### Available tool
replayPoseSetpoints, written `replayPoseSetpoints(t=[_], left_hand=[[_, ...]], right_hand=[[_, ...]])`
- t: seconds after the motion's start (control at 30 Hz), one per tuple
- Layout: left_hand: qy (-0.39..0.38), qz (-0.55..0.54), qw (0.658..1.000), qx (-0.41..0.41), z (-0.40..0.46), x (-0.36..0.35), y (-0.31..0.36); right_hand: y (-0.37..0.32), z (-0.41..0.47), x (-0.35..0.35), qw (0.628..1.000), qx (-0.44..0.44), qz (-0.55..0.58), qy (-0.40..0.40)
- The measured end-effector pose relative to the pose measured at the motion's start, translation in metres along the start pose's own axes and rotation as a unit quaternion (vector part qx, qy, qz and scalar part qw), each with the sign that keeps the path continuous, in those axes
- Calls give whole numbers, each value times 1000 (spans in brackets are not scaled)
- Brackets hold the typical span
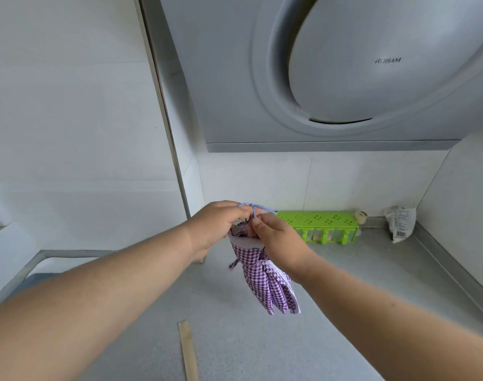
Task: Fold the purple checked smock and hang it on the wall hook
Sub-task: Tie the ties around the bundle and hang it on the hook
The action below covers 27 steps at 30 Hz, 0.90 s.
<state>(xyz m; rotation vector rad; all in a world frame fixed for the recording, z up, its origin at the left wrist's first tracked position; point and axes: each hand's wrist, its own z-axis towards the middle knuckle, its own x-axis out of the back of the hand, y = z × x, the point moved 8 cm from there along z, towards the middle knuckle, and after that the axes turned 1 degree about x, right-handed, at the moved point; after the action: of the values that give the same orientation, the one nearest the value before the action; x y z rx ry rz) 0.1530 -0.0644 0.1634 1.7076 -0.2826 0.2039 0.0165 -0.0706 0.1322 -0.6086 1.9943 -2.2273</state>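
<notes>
Left of the hands, the white wall panel [69,119] shows no hook; the hook's position cannot be told from this view.

The left hand [215,226] is curled, gripping the gathered top of the purple checked smock [262,279] and the base of its lilac cord [255,209]. The smock is bundled into a narrow roll and hangs freely below both hands, above the grey counter [234,339] and not touching it. The cord forms a small loop that stands just above the left hand's knuckles.

The right hand [281,240] is directly against the left, its thumb and fingers [258,224] pinching the cord where the loop closes. Judged from this, folding is complete and the loop is being tied or held ready for hanging.

Beyond the right hand, a green rack [320,222] stands against the back wall, with a white packet [401,224] further right. A grey extractor hood [344,78] is above.

Risks:
- The loop is small. If the pinch slackens, it may pull out and the roll may unfurl.
- The whole bundle hangs from two close grips. Releasing one hand to reach for the hook may let the smock drop to the counter.
- A thin cord could slide off a shallow hook.
</notes>
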Motion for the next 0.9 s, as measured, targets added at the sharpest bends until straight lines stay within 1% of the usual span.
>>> replayPoseSetpoints(t=[0.13, 0.2, 0.27, 0.4, 0.5, 0.6, 0.67, 0.83, 0.9], left_hand=[[-8, 3, 999, -49, -8, 35, 43], [-27, -11, 997, -72, -12, 50, 61], [-26, -29, 995, -91, -13, 66, 76], [-1, -13, 993, -117, -20, 101, 103], [-12, -1, 991, -130, -29, 116, 122], [-25, 8, 990, -139, -39, 131, 140], [-8, 18, 989, -144, -46, 144, 151], [76, 57, 981, -168, -61, 178, 185], [103, 81, 975, -179, -65, 191, 196]], right_hand=[[-63, 14, 0, 998, 37, 44, -10], [-94, 20, -3, 997, 53, 59, -18], [-120, 29, -5, 995, 70, 67, -32], [-167, 42, -14, 993, 92, 56, -47], [-196, 47, -26, 990, 110, 34, -82], [-222, 53, -34, 987, 129, -18, -97], [-240, 56, -36, 983, 142, -52, -105], [-291, 73, -38, 963, 195, -143, -116], [-305, 80, -42, 958, 212, -160, -109]])
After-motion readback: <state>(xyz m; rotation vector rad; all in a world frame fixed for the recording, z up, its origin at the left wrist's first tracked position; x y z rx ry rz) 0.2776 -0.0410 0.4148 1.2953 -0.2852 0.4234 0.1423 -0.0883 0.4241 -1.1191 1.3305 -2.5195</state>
